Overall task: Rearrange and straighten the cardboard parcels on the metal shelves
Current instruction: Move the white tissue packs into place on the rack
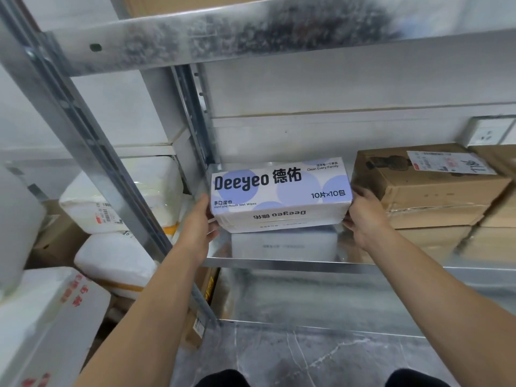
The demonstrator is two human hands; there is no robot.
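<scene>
Both ends of the white wet-wipes pack [279, 191] are clasped, the left grip [199, 222] on one, the right grip [363, 216] on the other, low over the metal shelf [279, 264]. Stacked cardboard parcels [427, 188] sit just right of the right grip.

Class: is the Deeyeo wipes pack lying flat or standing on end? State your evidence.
Lying flat: the wipes pack shows its broad printed face upward.

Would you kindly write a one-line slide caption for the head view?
Left hand and right hand grip a wipes pack by its ends at the metal shelf, beside cardboard boxes.
</scene>
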